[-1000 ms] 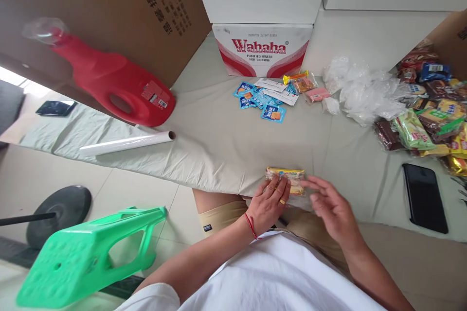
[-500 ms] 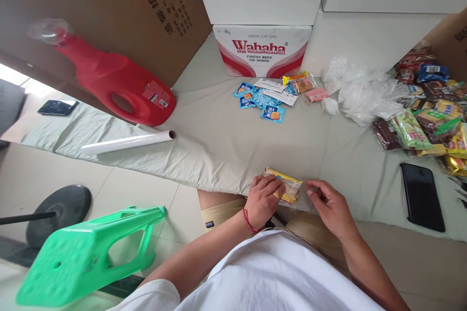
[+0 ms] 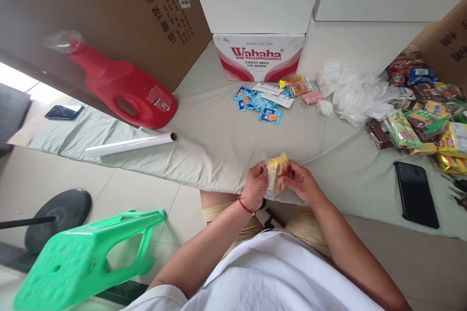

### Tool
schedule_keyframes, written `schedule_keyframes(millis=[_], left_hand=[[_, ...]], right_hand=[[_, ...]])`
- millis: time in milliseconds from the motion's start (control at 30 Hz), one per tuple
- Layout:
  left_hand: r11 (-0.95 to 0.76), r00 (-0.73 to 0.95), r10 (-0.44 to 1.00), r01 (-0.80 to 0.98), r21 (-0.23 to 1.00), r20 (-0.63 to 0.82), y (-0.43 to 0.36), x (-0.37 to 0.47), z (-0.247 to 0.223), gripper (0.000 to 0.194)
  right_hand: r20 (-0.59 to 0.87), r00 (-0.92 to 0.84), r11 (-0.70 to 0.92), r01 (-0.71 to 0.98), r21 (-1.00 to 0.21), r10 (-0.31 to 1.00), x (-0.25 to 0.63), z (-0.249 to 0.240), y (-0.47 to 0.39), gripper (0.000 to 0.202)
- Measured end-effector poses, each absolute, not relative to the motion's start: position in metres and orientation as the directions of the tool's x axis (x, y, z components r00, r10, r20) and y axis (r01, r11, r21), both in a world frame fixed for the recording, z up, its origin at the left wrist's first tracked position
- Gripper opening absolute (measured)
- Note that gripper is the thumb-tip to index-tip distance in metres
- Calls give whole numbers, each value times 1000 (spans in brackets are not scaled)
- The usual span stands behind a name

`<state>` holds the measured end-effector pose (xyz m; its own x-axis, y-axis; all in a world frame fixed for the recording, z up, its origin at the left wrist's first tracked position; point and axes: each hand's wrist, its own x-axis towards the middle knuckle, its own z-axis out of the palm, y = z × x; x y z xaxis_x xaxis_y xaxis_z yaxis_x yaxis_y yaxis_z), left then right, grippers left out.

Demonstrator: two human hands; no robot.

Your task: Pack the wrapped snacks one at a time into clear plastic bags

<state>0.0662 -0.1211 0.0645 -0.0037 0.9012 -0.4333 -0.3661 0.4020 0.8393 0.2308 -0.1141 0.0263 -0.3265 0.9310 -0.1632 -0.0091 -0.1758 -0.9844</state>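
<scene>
Between my hands, over the near edge of the cloth-covered surface [image 3: 219, 155], is a yellow snack packet [image 3: 276, 175] in clear wrap, held upright. My left hand [image 3: 254, 185] grips its left side, and my right hand [image 3: 302, 182] pinches its right side. Farther back lie blue sachets [image 3: 270, 115] and white packets [image 3: 279, 97], beside a yellow-and-orange snack [image 3: 298, 86] and a pink packet [image 3: 311, 98]. Crumpled clear plastic [image 3: 359, 97] is to their right.
Wrapped snacks [image 3: 403, 129] are piled at right, above a black phone [image 3: 416, 194]. A Wahaha box [image 3: 260, 58] stands at the back. On the left are a red jug [image 3: 127, 90], white roll [image 3: 131, 145], another phone [image 3: 64, 112] and green stool [image 3: 83, 252].
My right hand has moved left and closed on the packet. The packet has been turned from lying flat to upright between both hands. The view has shifted slightly.
</scene>
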Motion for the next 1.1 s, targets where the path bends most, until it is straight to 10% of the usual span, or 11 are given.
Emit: schedule_keyframes(millis=[400, 733, 1100], left_hand=[[343, -47, 873, -648, 680, -485, -133, 80, 63, 45], [456, 158, 810, -775, 437, -565, -119, 77, 52, 18], [314, -130, 856, -639, 702, -501, -111, 105, 43, 48]], right_hand=[[-162, -81, -152, 116, -982, 983, 199, 40, -130, 39], [-341, -164, -379, -382, -843, 926, 204, 51, -130, 42], [-402, -79, -392, -448, -803, 912, 214, 57, -132, 54]])
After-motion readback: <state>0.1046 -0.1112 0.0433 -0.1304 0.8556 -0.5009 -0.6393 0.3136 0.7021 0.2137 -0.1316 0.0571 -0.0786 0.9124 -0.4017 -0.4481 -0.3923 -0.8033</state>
